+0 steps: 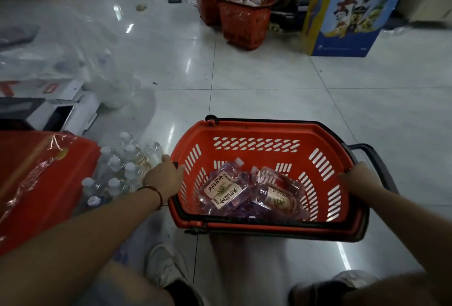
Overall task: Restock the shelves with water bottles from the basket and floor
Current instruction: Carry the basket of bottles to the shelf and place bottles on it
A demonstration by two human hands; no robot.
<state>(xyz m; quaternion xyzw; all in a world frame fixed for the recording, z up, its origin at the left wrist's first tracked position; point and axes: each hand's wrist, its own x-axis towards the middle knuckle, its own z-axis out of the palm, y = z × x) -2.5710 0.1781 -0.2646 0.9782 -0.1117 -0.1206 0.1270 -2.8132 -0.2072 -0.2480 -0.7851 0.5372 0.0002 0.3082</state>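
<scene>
A red plastic basket (256, 132) with black handles sits on the tiled floor right in front of me. Several clear bottles with beige labels (226, 189) lie on their sides in its bottom. My left hand (164, 178) grips the basket's left rim. My right hand (359, 179) grips the right rim beside the black handle. Just left of the basket, a cluster of clear white-capped water bottles (122, 171) stands on the floor.
A red shrink-wrapped case (36, 183) lies at my left, with white cartons (63, 107) and loose plastic wrap (73, 56) behind it. Two more red baskets (242, 24) and a blue cartoon display stand (354, 9) stand farther off. My shoes (166, 266) are below.
</scene>
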